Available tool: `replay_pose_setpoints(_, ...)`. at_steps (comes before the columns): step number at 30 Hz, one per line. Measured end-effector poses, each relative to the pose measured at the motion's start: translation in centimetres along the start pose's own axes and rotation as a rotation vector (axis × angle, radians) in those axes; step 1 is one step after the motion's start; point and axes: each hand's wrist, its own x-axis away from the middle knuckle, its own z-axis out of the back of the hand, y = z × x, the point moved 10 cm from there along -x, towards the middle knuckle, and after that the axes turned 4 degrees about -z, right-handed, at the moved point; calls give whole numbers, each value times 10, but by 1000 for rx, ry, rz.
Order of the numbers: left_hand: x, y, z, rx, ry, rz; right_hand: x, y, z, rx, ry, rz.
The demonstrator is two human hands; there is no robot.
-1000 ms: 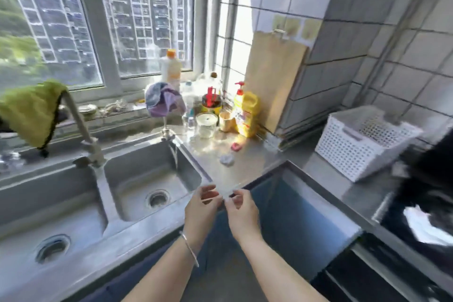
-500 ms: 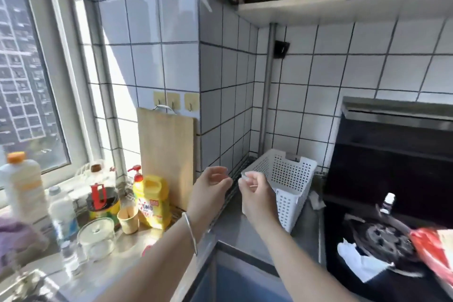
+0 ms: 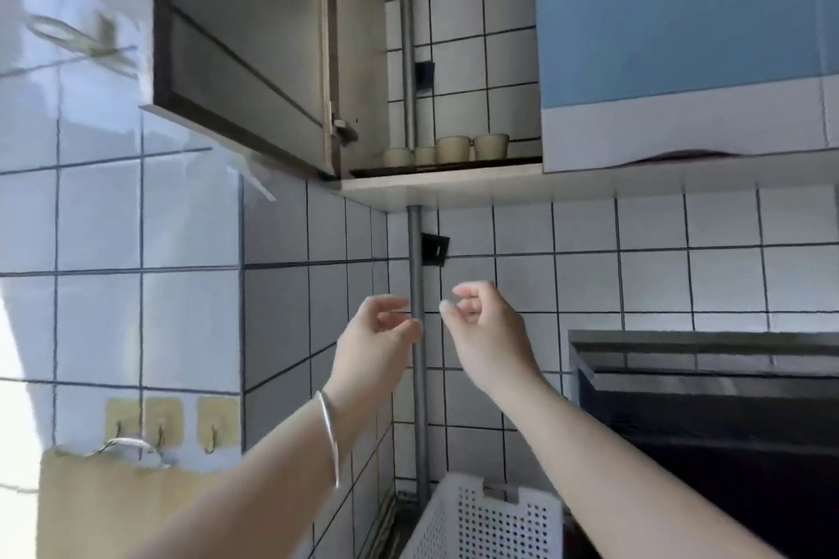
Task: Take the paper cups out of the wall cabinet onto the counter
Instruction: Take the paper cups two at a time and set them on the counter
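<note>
The left hand (image 3: 379, 331) and the right hand (image 3: 481, 322) are both raised in front of the tiled wall, fingers loosely curled and holding nothing, well below the wall cabinet (image 3: 363, 59). Neither touches anything.

The paper cups (image 3: 447, 150) stand in a row on the cabinet's bottom shelf, beside the grey pipe (image 3: 407, 59) that runs through the cabinet. I count about four, though the leftmost ones are small and partly hidden. The cabinet's left door (image 3: 240, 59) hangs open, so the cups are reachable; the blue door (image 3: 681, 14) to the right of the opening is closed.

Judging from this, only the opening is done. No cup has left the cabinet, and the whole of the lifting and setting down remains. The worktop is out of sight below the cabinet; only a white perforated basket (image 3: 490, 522) and a wooden board (image 3: 113, 508) show at the bottom edge.
</note>
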Motion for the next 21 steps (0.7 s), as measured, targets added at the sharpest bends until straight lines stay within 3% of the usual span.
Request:
replay_pose_setpoints(12, -179, 96, -47, -133, 87, -310, -194, -38, 83, 91, 254, 317)
replay_pose_setpoints(21, -293, 143, -83, -318, 154, -480, -302, -56, 82, 135, 295, 289)
